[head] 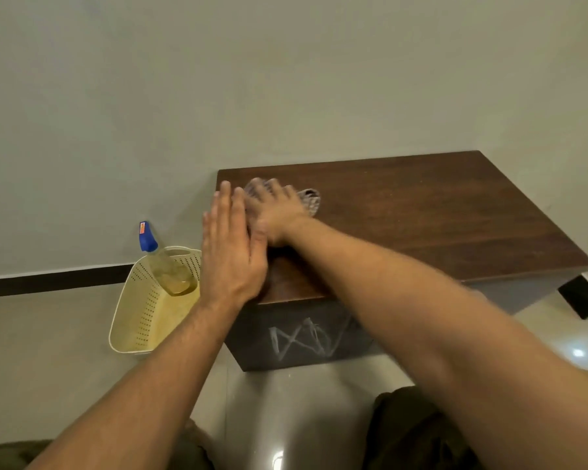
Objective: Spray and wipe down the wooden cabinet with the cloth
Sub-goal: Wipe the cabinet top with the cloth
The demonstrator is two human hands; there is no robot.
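The low wooden cabinet [421, 215] has a dark brown top and stands against the wall. A grey patterned cloth [311, 198] lies on its far left corner, pressed flat under my right hand [275, 212], whose fingers are spread over it. My left hand [231, 252] hovers flat with fingers together at the cabinet's left edge, just beside the right hand, holding nothing. The spray bottle [163, 262], clear with yellowish liquid and a blue nozzle, leans inside a cream basket to the left of the cabinet.
The cream perforated basket [140, 320] sits on the glossy tiled floor against the cabinet's left side. Chalk marks show on the cabinet's dark front panel [306, 340]. A black skirting strip [48, 283] runs along the wall. My knees are at the bottom edge.
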